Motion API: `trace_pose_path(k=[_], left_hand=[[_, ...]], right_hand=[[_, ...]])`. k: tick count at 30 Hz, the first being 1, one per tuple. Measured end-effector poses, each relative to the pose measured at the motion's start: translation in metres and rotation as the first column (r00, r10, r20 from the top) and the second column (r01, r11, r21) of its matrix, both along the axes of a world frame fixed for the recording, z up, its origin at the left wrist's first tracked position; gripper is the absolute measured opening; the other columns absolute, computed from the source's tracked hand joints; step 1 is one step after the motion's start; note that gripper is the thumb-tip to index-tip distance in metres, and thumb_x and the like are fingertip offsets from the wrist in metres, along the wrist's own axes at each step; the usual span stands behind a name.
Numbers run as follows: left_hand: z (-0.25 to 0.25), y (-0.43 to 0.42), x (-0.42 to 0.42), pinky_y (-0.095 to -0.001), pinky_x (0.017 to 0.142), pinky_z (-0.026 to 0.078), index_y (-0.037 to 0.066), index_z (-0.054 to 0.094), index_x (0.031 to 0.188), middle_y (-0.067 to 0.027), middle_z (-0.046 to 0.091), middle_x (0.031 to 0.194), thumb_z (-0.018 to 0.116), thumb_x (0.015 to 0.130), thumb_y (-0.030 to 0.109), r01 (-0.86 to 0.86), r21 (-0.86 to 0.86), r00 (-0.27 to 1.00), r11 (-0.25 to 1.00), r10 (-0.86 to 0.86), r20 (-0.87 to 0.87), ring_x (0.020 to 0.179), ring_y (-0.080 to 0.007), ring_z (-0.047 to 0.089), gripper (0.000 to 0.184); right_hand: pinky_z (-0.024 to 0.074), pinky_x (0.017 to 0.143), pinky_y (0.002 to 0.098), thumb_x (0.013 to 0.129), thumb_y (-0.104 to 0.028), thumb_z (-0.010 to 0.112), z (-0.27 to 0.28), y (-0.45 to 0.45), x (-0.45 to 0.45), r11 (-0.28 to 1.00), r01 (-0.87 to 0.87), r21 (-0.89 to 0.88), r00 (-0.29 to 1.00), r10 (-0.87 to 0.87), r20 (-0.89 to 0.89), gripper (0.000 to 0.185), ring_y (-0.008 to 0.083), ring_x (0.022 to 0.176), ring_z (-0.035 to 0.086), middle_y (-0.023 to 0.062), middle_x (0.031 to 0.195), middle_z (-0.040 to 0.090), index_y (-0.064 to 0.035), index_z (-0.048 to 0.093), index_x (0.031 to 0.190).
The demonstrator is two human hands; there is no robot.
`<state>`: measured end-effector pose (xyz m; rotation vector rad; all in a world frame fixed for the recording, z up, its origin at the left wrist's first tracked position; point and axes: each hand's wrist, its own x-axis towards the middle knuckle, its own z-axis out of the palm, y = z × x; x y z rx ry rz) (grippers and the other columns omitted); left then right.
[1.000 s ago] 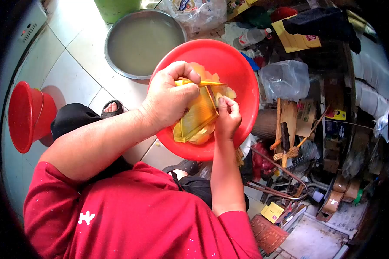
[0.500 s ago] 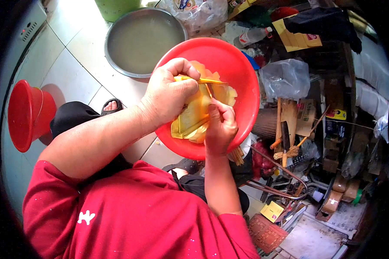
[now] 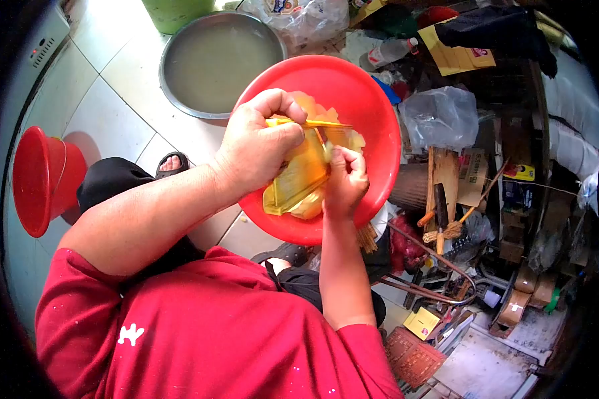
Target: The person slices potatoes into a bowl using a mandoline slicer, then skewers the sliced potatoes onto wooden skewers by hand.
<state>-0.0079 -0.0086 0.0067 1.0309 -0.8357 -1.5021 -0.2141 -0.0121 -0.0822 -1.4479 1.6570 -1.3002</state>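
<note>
Over a red basin (image 3: 373, 120), my left hand (image 3: 256, 139) is closed, thumb and fingers pinching the end of a thin yellow sheet-like piece (image 3: 316, 124) with a straight upper edge. My right hand (image 3: 346, 179) is closed just right of and below it, thumb and finger pressed together at a small pale bit (image 3: 327, 151) that I cannot name. Under both hands lies a yellow, shiny, flat-sided thing (image 3: 296, 179), partly hidden by my fingers. Pale yellow and orange pieces (image 3: 306, 104) lie in the basin; their kind is unclear.
A grey metal basin (image 3: 223, 66) of cloudy liquid stands on the tiled floor beyond, beside a green bucket (image 3: 176, 10). At left is a red bucket (image 3: 50, 179). The right side is cluttered with a clear plastic bag (image 3: 440, 120), a bottle (image 3: 389, 53), boards and a metal-framed seat.
My right hand has moved slightly up and to the right, its fingertips shifting along the yellow piece. My left hand keeps its grip almost in place.
</note>
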Motion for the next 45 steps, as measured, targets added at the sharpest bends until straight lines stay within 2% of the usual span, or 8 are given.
trace_pose_path(k=[9,11,21,27,29,32,41,45], left_hand=[[0.006,0.002,-0.004,-0.0249,0.072,0.047,0.004,0.056,0.092,-0.0046,0.057,0.094,0.051,0.07,0.001,-0.047,0.076,0.998,0.996,0.045,0.038,0.079,-0.0126,0.054,0.023],[0.008,0.001,-0.005,-0.0276,0.075,0.05,0.004,0.058,0.094,-0.0063,0.06,0.095,0.05,0.07,0.0,-0.033,0.195,0.993,0.98,0.055,-0.105,0.082,-0.0155,0.058,0.025],[0.028,0.014,0.021,-0.0351,0.087,0.048,0.004,0.055,0.086,-0.011,0.061,0.104,0.048,0.07,0.0,0.078,-0.051,0.924,0.996,-0.092,-0.371,0.095,-0.0227,0.058,0.018],[0.044,0.02,0.048,-0.0373,0.088,0.047,0.005,0.053,0.08,-0.0124,0.061,0.1,0.047,0.061,0.002,0.168,-0.176,0.874,0.97,-0.229,-0.428,0.094,-0.0261,0.057,0.02],[0.047,0.024,0.056,-0.0382,0.088,0.047,0.006,0.052,0.08,-0.0124,0.061,0.1,0.047,0.061,0.004,0.187,-0.165,0.838,0.968,-0.245,-0.487,0.093,-0.0278,0.057,0.02],[0.049,0.025,0.06,-0.0374,0.083,0.048,0.008,0.048,0.077,-0.0115,0.056,0.091,0.051,0.06,0.01,0.183,-0.211,0.845,0.96,-0.263,-0.466,0.089,-0.0265,0.054,0.017],[0.043,0.024,0.068,-0.0365,0.08,0.044,0.009,0.042,0.076,-0.0082,0.048,0.085,0.053,0.061,0.011,0.314,-0.265,0.789,0.912,-0.406,-0.462,0.083,-0.0244,0.049,0.019],[0.037,0.02,0.075,-0.0394,0.084,0.044,0.009,0.044,0.08,-0.007,0.048,0.088,0.053,0.063,0.012,0.332,-0.22,0.761,0.917,-0.398,-0.512,0.089,-0.0265,0.05,0.019]], right_hand=[[0.0474,0.077,0.0273,0.089,-0.016,0.06,-0.02,-0.01,-0.026,0.983,0.09,0.157,0.969,-0.123,0.215,0.022,0.0143,0.083,0.06,0.0085,0.092,0.066,0.0026,0.064,0.1],[0.0471,0.078,0.0273,0.09,-0.015,0.058,-0.015,-0.007,-0.024,0.981,0.091,0.171,0.967,-0.128,0.22,0.022,0.0146,0.085,0.06,0.0089,0.095,0.066,0.0025,0.063,0.101],[0.047,0.08,0.0276,0.084,-0.013,0.065,0.02,0.03,-0.009,0.995,0.082,0.064,0.953,-0.097,0.286,0.018,0.0155,0.085,0.059,0.0075,0.094,0.063,-0.0005,0.063,0.097],[0.0445,0.086,0.027,0.082,-0.016,0.07,0.026,0.045,-0.035,0.949,0.295,-0.11,0.936,-0.31,-0.168,0.027,0.0159,0.093,0.057,0.0085,0.103,0.06,0.0,0.062,0.102],[0.042,0.091,0.0289,0.081,-0.017,0.07,0.034,0.053,-0.042,0.941,0.329,-0.075,0.936,-0.336,-0.104,0.034,0.0176,0.1,0.055,0.0106,0.112,0.057,0.0017,0.059,0.107],[0.0433,0.089,0.0305,0.085,-0.018,0.067,0.046,0.063,-0.05,0.979,0.204,-0.018,0.869,-0.173,0.463,0.044,0.0187,0.102,0.055,0.0136,0.114,0.058,0.0052,0.05,0.118],[0.0472,0.077,0.0264,0.088,-0.016,0.063,0.058,0.114,-0.07,0.983,0.182,-0.019,0.782,-0.133,0.609,0.022,0.0119,0.084,0.059,0.0037,0.092,0.065,-0.0005,0.062,0.104],[0.049,0.05,0.0226,0.084,-0.024,0.067,0.06,0.138,-0.086,0.95,0.225,0.216,0.553,-0.307,0.774,0.02,0.0104,0.064,0.063,0.0032,0.086,0.066,-0.0094,0.06,0.097]])
